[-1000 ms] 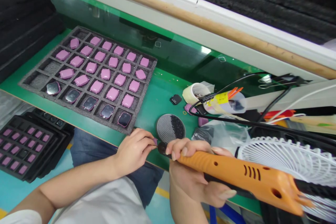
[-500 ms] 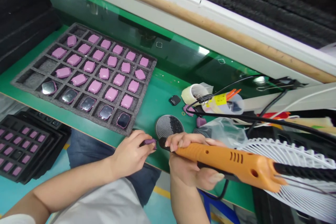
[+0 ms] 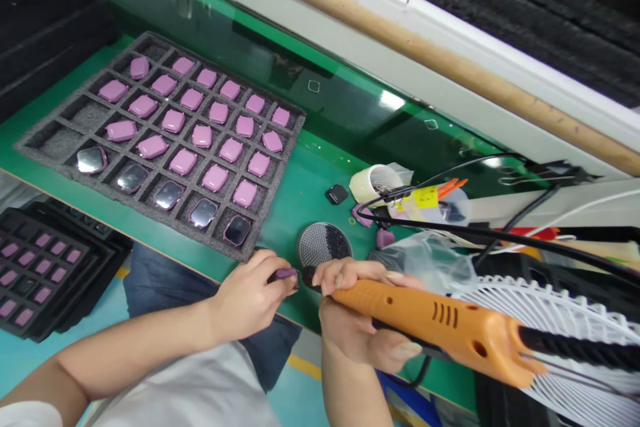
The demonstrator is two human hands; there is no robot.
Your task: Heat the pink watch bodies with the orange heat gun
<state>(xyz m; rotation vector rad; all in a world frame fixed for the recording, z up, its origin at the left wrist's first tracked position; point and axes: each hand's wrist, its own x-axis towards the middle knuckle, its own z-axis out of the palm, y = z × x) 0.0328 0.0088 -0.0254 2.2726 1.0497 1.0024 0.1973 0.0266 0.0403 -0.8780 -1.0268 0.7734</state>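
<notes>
Purple watch case (image 3: 287, 273): by the front edge of the green counter (image 3: 320, 153), very close to the orange power tool's (image 3: 430, 323) black tip.
Left hand (image 3: 255, 290): its fingers pinch the case.
Right hand (image 3: 347, 327): its fingers wrap around the tool.
Round dish (image 3: 313, 248): just past the tip, with tiny black bits inside.
Grey foam tray (image 3: 56, 144): left of the dish, with rows of purple watches (image 3: 183, 161).
White fan (image 3: 585, 403): right, behind the tool.
</notes>
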